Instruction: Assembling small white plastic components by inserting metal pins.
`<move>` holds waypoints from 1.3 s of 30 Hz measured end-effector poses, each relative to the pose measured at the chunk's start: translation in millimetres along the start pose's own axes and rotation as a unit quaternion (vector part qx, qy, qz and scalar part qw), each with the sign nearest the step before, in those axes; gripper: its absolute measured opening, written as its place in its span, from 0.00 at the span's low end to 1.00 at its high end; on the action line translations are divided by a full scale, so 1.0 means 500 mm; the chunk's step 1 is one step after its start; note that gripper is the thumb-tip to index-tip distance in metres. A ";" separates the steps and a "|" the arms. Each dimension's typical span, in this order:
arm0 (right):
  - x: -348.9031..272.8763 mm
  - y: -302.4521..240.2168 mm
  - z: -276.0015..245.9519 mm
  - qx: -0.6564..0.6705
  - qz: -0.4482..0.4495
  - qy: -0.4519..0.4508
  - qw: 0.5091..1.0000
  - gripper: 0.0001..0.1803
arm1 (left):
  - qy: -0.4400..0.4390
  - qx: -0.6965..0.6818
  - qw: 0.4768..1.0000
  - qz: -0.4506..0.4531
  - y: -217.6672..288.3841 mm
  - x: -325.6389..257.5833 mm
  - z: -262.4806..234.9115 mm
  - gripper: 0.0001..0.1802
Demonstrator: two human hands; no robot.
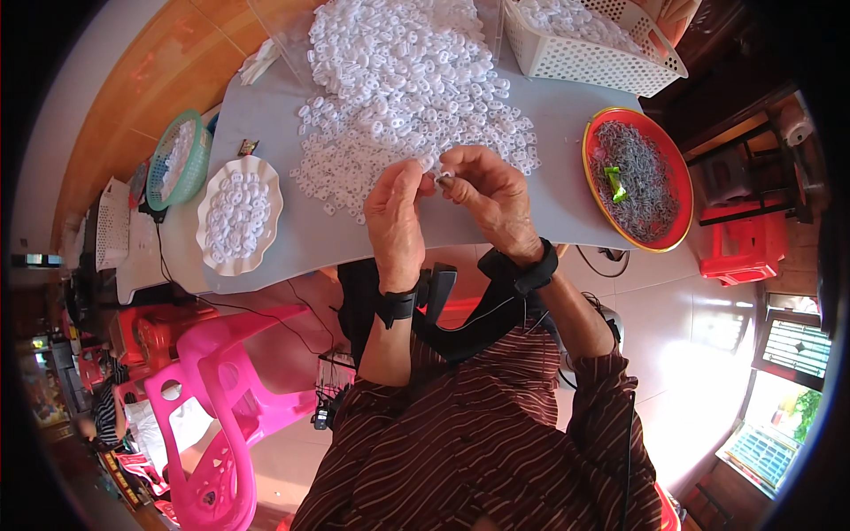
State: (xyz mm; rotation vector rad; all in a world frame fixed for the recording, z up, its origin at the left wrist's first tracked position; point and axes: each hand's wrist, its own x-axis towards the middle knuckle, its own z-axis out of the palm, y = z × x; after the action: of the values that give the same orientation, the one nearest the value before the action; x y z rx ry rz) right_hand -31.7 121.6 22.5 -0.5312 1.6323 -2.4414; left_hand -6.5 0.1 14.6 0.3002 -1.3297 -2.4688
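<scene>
In front of me, over the near edge of a grey table (310,232), my left hand (396,217) and my right hand (496,196) meet with their fingertips close together. Both are pinched. Between the fingers a small white plastic piece (428,164) shows in part; the fingertips cover the rest. Just beyond my hands spreads a big heap of white ring-like plastic pieces (390,75), with smaller white pieces (332,168) scattered along its near left side. A black band wraps each wrist.
A scalloped plate (206,232) of white pieces and a green basket (193,173) stand left. Right are a red bowl (591,190) of grey metal bits with a green wrapper (615,183), and a white perforated basket (611,71). A pink chair (221,389) stands lower left.
</scene>
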 end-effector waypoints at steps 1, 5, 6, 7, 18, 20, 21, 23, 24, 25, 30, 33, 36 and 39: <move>0.002 0.001 -0.003 0.020 -0.004 -0.006 1.000 0.12 | -0.005 0.011 1.000 0.008 -0.002 0.001 -0.002 0.08; 0.004 0.013 -0.010 0.054 -0.007 -0.012 0.998 0.14 | -0.006 0.023 0.999 0.024 -0.005 0.000 0.002 0.08; 0.005 0.016 -0.012 0.054 -0.007 -0.011 0.998 0.14 | -0.007 0.023 0.999 0.023 -0.006 0.001 0.002 0.08; 0.005 0.018 -0.014 0.062 -0.001 -0.010 0.998 0.15 | -0.008 0.024 1.000 0.019 -0.006 0.002 0.002 0.08; 0.005 0.024 -0.022 0.064 0.007 -0.027 0.998 0.14 | -0.017 0.065 0.998 0.010 -0.006 0.002 -0.001 0.08; 0.005 0.025 -0.025 0.060 0.016 -0.031 0.998 0.17 | -0.028 0.108 0.993 0.039 -0.001 0.000 0.004 0.09; 0.004 0.025 -0.025 0.060 0.016 -0.031 0.998 0.17 | -0.028 0.108 0.993 0.039 0.000 0.000 0.003 0.09; 0.003 0.023 -0.024 0.049 0.019 -0.024 0.998 0.18 | -0.032 0.151 0.987 0.037 0.002 0.001 0.000 0.10; 0.003 0.023 -0.023 0.049 0.020 -0.024 0.998 0.18 | -0.032 0.151 0.987 0.036 0.003 0.000 0.002 0.10; 0.004 0.022 -0.021 0.044 0.016 -0.022 0.999 0.17 | -0.023 0.153 0.987 0.036 0.005 -0.001 0.006 0.11; 0.006 0.026 -0.020 0.026 0.018 -0.012 0.999 0.17 | -0.023 0.170 0.984 0.045 0.007 0.000 0.004 0.11; 0.007 0.027 -0.020 0.022 0.017 -0.023 0.999 0.18 | -0.027 0.164 0.985 0.051 0.005 0.002 0.002 0.11; 0.005 0.027 -0.021 0.026 0.017 -0.013 0.999 0.18 | -0.019 0.165 0.985 0.038 0.002 0.002 0.003 0.11; 0.004 0.025 -0.021 0.018 0.024 -0.003 1.000 0.17 | -0.035 0.203 0.977 0.047 0.011 0.001 0.004 0.11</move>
State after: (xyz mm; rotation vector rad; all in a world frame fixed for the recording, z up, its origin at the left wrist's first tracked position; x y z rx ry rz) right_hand -38.6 125.2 7.8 -0.4892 1.5759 -2.4280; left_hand -6.5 -1.4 20.4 0.2383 -1.8328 -2.1327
